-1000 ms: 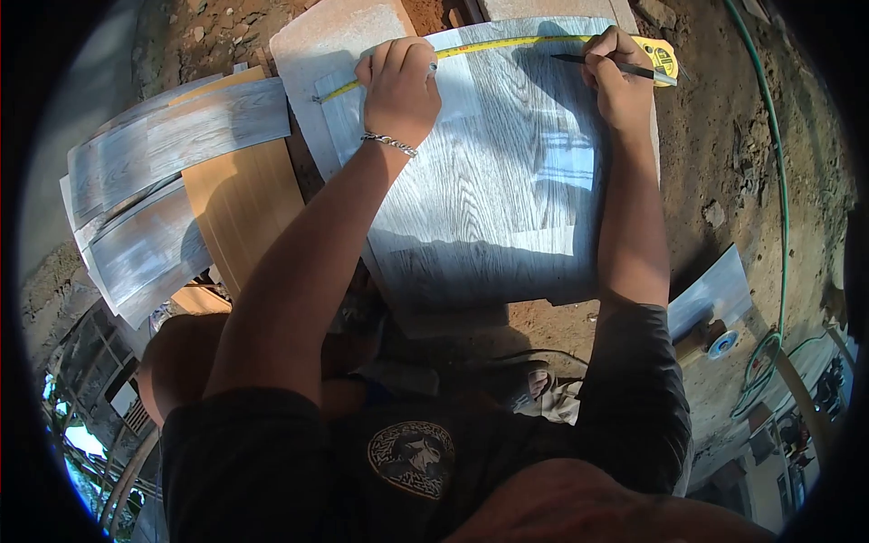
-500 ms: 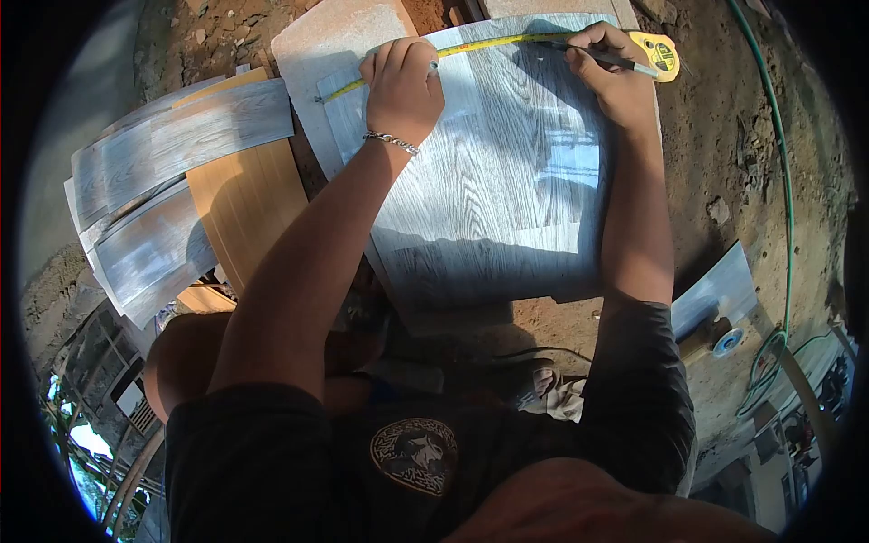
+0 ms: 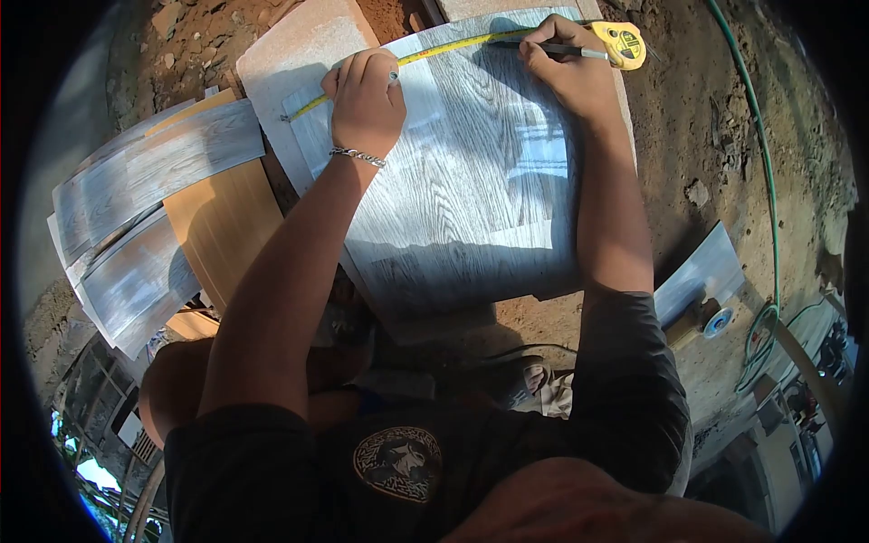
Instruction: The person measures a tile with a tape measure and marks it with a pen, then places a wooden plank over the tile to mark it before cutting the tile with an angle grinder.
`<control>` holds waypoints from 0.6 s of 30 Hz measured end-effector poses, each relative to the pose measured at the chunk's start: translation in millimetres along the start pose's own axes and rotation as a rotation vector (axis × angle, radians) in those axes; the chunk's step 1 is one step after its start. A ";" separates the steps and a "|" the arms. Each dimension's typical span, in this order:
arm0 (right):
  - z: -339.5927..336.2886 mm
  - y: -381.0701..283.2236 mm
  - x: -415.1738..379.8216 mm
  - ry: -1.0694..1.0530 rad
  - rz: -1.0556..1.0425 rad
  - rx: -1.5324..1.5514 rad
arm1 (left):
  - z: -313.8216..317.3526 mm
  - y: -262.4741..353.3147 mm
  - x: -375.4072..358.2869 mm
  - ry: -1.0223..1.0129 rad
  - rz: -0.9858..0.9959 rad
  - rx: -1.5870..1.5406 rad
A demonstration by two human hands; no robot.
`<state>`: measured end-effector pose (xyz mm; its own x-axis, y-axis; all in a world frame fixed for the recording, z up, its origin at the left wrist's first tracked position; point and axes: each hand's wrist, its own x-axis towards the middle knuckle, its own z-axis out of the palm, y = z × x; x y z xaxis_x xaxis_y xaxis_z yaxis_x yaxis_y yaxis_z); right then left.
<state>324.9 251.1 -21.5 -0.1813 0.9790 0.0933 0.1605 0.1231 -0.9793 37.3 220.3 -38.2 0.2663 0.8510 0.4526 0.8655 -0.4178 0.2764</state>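
A grey wood-grain sheet (image 3: 453, 181) lies in front of me on a pale board (image 3: 299, 45). Across its far edge stretches a yellow tape measure blade (image 3: 457, 43), its case (image 3: 622, 45) at the right end. My left hand (image 3: 369, 101) presses on the blade near the left part, fingers curled over it. In my right hand (image 3: 575, 72) is a dark pen (image 3: 575, 51), its tip pointing left just below the blade. The right hand is close to the tape case.
More grey panels (image 3: 163, 163) and an orange-brown panel (image 3: 226, 222) are stacked at the left. On the right are a green hose (image 3: 765, 163), a smaller grey piece (image 3: 701, 271) and a tool with a round disc (image 3: 717, 322) on the dirt.
The whole view has shifted, so the sheet, tape and both hands appear further left. My right hand with the pen has moved slightly left along the tape relative to the sheet.
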 end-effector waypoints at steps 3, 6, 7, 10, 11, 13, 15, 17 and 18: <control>2.1 -0.7 0.7 -0.007 0.020 -0.021 | -1.0 1.3 -0.6 -0.023 -0.010 0.006; 3.7 -1.2 1.1 -0.005 0.034 0.029 | 1.3 0.9 0.8 0.010 0.013 -0.003; 3.8 -1.9 1.4 -0.005 0.033 0.029 | 1.1 0.9 1.1 0.011 0.014 -0.002; 4.0 -3.6 1.3 -0.004 0.030 -0.010 | 0.0 3.1 2.5 0.020 0.020 0.016; 4.4 -3.9 1.1 -0.003 0.024 -0.025 | -0.7 3.7 3.1 0.013 0.018 0.020; 4.6 -3.7 1.1 -0.002 0.018 -0.039 | -2.3 5.5 4.3 0.005 0.016 0.023; 4.9 -4.8 1.6 -0.008 0.028 -0.040 | -3.4 7.0 4.6 -0.003 0.004 0.024; 5.4 -7.7 0.6 -0.001 0.033 -0.054 | -4.0 7.6 4.9 -0.003 0.006 0.025; 5.8 -9.1 0.3 0.006 0.039 -0.069 | -4.1 7.9 5.0 -0.002 0.006 0.024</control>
<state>317.8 249.3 -13.6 -0.1681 0.9842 0.0562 0.2338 0.0952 -0.9676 43.7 220.0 -30.3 0.2724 0.8489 0.4529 0.8739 -0.4153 0.2528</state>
